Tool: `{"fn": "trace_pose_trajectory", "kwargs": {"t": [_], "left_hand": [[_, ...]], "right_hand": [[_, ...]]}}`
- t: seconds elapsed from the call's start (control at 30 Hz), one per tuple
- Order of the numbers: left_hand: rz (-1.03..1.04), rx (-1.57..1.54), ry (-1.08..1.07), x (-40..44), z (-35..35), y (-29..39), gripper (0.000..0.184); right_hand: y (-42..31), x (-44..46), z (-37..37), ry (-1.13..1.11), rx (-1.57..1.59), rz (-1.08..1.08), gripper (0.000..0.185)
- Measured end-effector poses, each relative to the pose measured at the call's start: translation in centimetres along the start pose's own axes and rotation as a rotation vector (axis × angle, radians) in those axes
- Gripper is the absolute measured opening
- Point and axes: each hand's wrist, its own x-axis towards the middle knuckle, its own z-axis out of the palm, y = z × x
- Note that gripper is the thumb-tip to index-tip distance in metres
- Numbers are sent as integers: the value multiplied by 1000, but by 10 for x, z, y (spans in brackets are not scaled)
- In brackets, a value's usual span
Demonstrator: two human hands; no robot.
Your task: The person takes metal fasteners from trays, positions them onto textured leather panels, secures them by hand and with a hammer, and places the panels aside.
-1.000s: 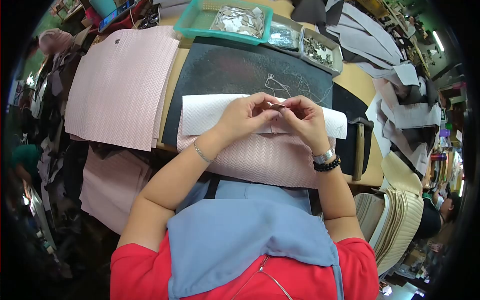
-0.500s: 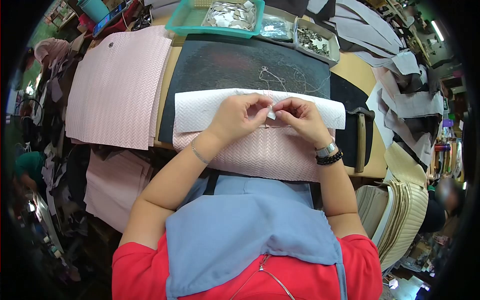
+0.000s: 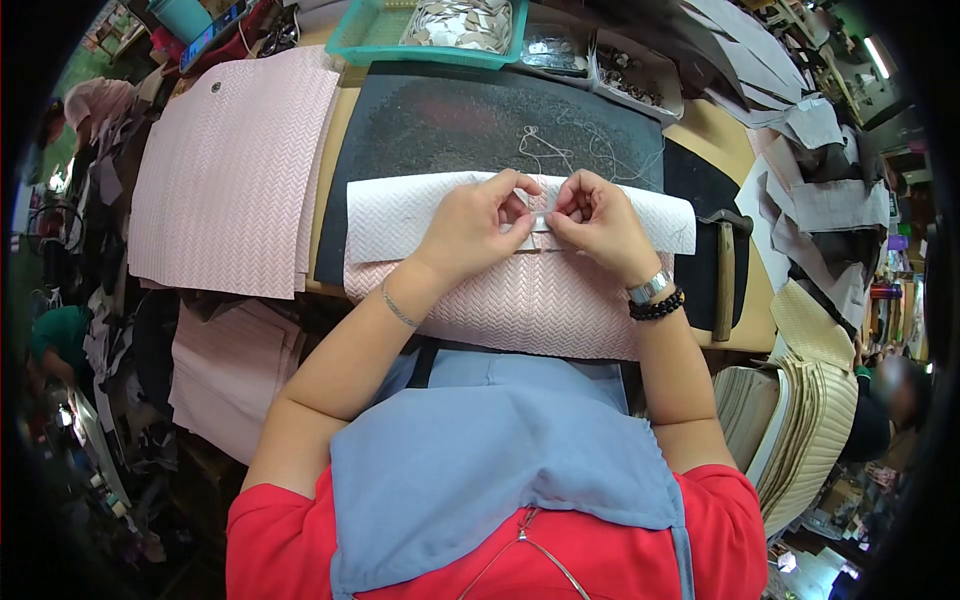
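Between my fingertips a small white piece (image 3: 541, 222) spans flat; I cannot make out its material. My left hand (image 3: 478, 220) pinches one end, and my right hand (image 3: 603, 228) pinches the other. Under them lies a pink sheet with a herringbone texture (image 3: 530, 305), its far part turned back to show the white underside (image 3: 395, 215). A seam runs down its middle, just below the fingers. Loose thread (image 3: 545, 145) trails beyond the hands over a dark work board (image 3: 420, 115).
A hammer (image 3: 725, 270) lies right of the sheet. Pink sheets (image 3: 235, 170) are stacked at the left. Behind the board stand a teal tray (image 3: 350, 45) of pale pieces and a box (image 3: 640, 95) of small metal parts. Layered cream pieces (image 3: 800, 430) sit at lower right.
My fingertips have drawn slightly apart. The white piece, tilted downward before, now stretches level between them. My right hand has risen a little, and the sheet stays nearly in place.
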Motion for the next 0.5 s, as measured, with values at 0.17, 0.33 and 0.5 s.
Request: {"fn": "trace_pose_trajectory", "kwargs": {"t": [0.17, 0.33, 0.5], "left_hand": [[10, 8, 13, 1, -1, 4, 29], [58, 160, 9, 4, 2, 9, 31], [234, 260, 77, 3, 3, -4, 10]], "right_hand": [[-4, 3, 1, 1, -137, -12, 14], [-11, 1, 7, 25, -297, -106, 12], [-36, -2, 9, 47, -663, -350, 11]]}}
